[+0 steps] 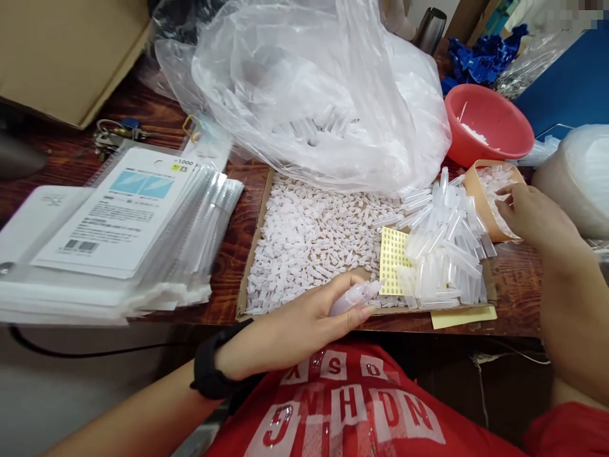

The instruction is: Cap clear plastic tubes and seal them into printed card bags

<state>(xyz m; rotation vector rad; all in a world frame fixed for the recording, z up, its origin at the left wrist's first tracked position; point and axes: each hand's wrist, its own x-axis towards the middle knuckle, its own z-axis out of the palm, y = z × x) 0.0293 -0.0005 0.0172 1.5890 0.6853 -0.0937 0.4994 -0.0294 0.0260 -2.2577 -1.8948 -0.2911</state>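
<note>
Head view: left hand (299, 320) grips a translucent, nozzled tube (353, 299), lower centre; right hand (540, 216) reaches into a curved tan tub (484, 204) at right, its grip unclear. Outward: pale plastic tips (304, 247), piled tubes (447, 260), smooth red bowl (462, 141), grained desk (518, 295).

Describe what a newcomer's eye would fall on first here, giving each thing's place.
The big clear plastic bag dominates the top middle, behind a cardboard tray strewn with small white pieces. A red bowl stands out at upper right. Below centre, the left hand holds a translucent tube.
</note>
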